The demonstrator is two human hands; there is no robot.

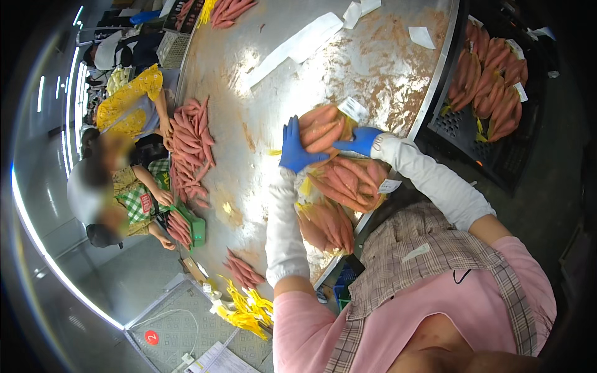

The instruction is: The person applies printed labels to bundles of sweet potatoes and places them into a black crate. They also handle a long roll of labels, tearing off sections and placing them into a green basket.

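Observation:
A net bag of sweet potatoes (322,126) lies on the metal table, with a white printed label (353,109) at its upper right end. My left hand (297,150), in a blue glove, cups its left end, fingers spread and thumb across the near side. On the opposite side my right hand (360,141), also blue-gloved, presses against the bag, so it sits between both hands. Just below is another labelled net bag (350,184) of sweet potatoes. A further bag (326,226) with yellow netting lies nearer me.
Right of the metal table (224,154), a black crate (454,128) holds several bagged sweet potatoes. Two people work across the table beside a loose pile (191,144) and a green scale (197,231). Yellow net bags (245,307) lie at lower left; white paper (298,44) lies farther up.

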